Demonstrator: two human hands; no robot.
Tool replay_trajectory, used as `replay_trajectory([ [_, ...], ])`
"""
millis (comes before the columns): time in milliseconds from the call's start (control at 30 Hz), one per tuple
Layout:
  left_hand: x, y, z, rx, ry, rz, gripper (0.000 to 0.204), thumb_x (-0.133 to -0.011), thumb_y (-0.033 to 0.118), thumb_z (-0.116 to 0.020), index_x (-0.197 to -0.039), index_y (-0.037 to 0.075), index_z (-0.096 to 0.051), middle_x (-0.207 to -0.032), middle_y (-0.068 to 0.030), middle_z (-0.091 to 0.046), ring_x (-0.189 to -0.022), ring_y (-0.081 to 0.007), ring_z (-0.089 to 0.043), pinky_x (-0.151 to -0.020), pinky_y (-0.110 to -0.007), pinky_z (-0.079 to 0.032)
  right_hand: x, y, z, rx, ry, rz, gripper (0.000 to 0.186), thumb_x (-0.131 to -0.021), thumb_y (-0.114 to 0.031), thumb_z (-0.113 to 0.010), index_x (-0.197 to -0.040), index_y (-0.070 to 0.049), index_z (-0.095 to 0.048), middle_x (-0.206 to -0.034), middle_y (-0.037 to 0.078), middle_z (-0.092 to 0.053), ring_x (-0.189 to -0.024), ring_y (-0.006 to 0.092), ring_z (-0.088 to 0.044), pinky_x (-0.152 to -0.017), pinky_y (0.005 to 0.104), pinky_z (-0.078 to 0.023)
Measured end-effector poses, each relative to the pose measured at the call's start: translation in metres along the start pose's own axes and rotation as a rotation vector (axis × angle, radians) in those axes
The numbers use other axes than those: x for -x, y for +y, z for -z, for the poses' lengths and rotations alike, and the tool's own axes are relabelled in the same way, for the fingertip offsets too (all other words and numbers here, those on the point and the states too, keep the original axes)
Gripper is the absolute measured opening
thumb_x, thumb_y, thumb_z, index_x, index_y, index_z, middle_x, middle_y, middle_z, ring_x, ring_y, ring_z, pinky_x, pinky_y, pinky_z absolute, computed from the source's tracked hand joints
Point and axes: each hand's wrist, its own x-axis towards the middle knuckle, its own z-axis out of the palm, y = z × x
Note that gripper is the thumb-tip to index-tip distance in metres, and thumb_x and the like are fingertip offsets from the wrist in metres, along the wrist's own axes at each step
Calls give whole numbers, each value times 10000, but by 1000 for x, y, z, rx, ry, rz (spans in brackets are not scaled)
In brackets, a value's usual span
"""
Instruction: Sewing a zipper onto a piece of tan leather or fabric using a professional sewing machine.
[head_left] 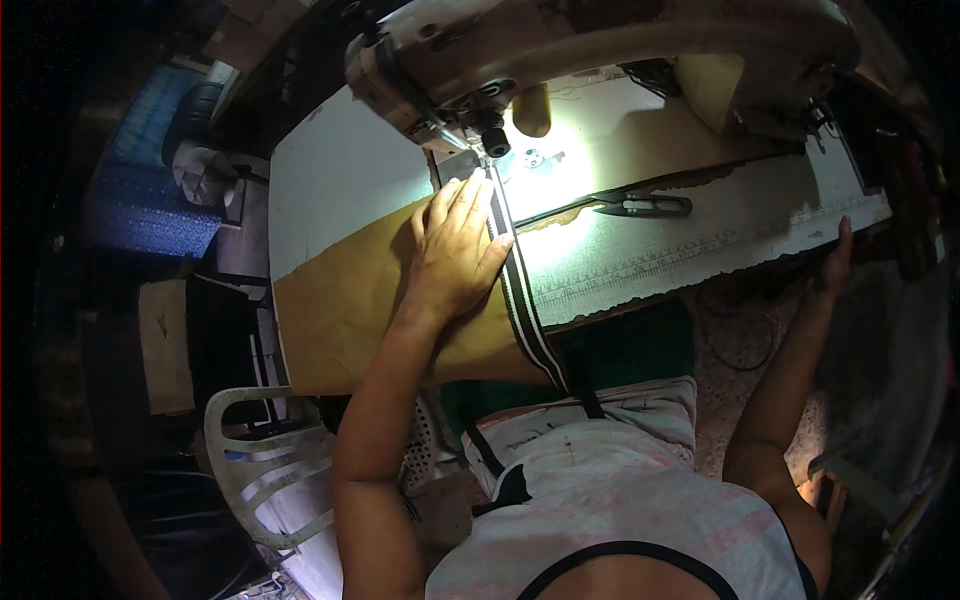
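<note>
Head view: dark snips (655, 206) and a printed ruler scale (640, 265) lie right of the striped strap (517, 285), which runs from the sewing machine (600, 45) off the counter (340, 180). Left fingers (464, 203), extended, touch the strap; whether the right fingers (845, 235), at the counter's right end, grip anything, I cannot tell.

It's a sewing workshop: sewing machine (600, 45) (brightly lit beneath), striped strap (517, 285), snips (618, 207) and ruler-marked table (700, 225).

The strap (519, 290) is dark with white stripes, the covering (345, 300) tan, the tabletop (335, 175) white.
</note>
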Motion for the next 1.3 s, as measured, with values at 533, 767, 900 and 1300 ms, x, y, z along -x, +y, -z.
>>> replay_trajectory([
  [533,1,-17,-4,31,43,17,629,-951,408,-552,-1454,38,-473,-1551,-143,-422,-1431,-335,-355,-1169,-563,-228,135,-149,-132,735,-593,558,373,-967,-179,-664,-1292,4,-641,-1177,198,-702,-1115,300,-665,-963,419,-518],
  [767,4,-15,-3,20,80,-39,632,-951,423,-544,-1445,32,-486,-1525,-144,-460,-1418,-332,-378,-1160,-540,-250,188,-121,-316,939,-1453,1080,692,-946,-381,-670,-1473,1,-434,-1523,225,-428,-1390,383,-433,-1168,473,-328],
  [900,4,-14,0,37,45,-30,628,-954,407,-540,-1446,19,-491,-1546,-150,-434,-1429,-322,-352,-1168,-507,-235,171,-104,-356,1137,-1542,994,812,-944,-514,-620,-1499,26,-379,-1535,247,-400,-1434,371,-385,-1196,500,-278],
  [1300,2,-12,8,77,31,-11,633,-926,383,-568,-1427,2,-498,-1530,-166,-441,-1420,-339,-355,-1153,-539,-246,174,-107,-352,924,-1417,980,767,-883,-517,-697,-1503,-141,-447,-1455,180,-500,-1354,388,-445,-1139,463,-380],
])
